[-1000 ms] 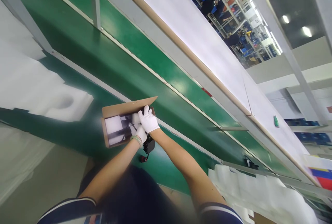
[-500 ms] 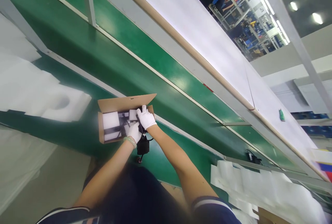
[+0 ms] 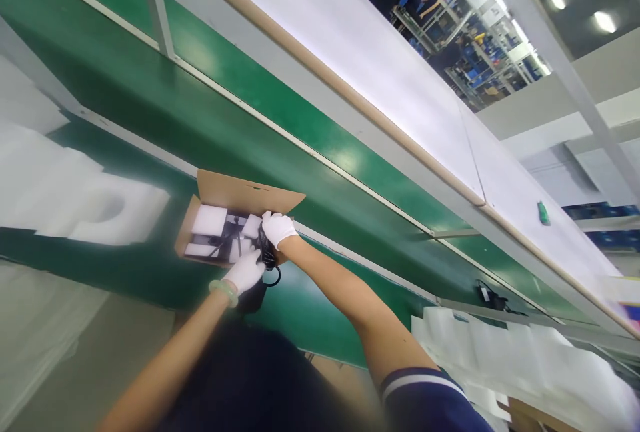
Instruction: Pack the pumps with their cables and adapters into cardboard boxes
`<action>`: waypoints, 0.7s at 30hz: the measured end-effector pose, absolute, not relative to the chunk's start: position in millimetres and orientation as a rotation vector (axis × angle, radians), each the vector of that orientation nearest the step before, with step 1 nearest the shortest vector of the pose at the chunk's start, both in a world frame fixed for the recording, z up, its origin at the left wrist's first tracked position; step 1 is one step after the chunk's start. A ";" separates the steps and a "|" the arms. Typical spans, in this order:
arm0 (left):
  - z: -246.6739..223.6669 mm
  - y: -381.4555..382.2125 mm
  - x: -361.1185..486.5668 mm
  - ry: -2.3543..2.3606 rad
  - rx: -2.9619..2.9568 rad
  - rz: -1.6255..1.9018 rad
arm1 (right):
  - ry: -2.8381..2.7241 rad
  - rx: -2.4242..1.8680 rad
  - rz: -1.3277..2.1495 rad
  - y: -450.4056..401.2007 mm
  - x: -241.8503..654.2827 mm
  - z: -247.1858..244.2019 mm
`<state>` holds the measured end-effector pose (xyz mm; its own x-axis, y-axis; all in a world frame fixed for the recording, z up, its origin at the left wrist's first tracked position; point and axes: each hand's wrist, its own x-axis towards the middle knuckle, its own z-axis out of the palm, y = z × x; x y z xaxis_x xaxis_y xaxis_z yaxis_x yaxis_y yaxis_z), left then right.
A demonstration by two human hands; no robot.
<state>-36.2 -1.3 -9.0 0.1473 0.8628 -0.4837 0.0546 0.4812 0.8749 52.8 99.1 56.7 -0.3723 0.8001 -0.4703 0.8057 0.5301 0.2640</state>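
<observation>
An open cardboard box (image 3: 185,222) with its lid raised stands on the green bench, holding white foam blocks (image 3: 210,220) and dark parts. At its right end a bundled black cable (image 3: 267,252) hangs partly over the near edge, with a loop outside. My right hand (image 3: 279,228), in a white glove, has its fingers closed on the top of the cable bundle. My left hand (image 3: 246,272), gloved, with a pale green bangle at the wrist, is at the box's near edge, its fingers closed against the cable. A dark block shows beneath the left hand, partly hidden.
White foam sheets (image 3: 115,209) lie on the left of the bench, more foam sheets (image 3: 500,345) at the lower right. A black cabled item (image 3: 493,297) rests further right. A rail and raised white shelf (image 3: 380,72) run diagonally beyond the box.
The box has tilted and turned slightly. My left hand has moved down and left to the box's near edge. The black block below the box is now mostly hidden, and the cable bundle shows more.
</observation>
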 end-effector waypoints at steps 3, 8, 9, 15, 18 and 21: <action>1.4 -9.9 -43.0 1.323 1.045 0.636 | 2.204 1.340 0.007 96.9 43.6 48.9; 0.9 -0.8 -35.3 1.448 1.095 0.557 | 2.172 1.352 0.117 89.3 33.3 32.5; -1.0 3.0 -34.3 1.469 1.092 0.550 | 2.167 1.359 0.126 88.2 31.7 29.4; -11.0 15.2 -35.4 1.572 1.124 0.508 | 2.217 1.275 -0.003 87.5 44.4 37.0; -13.8 15.9 -36.1 1.608 1.193 0.441 | 2.230 1.230 -0.120 81.7 63.9 51.9; -15.0 17.4 -35.9 1.627 1.286 0.358 | 2.211 1.212 -0.223 72.1 75.3 58.3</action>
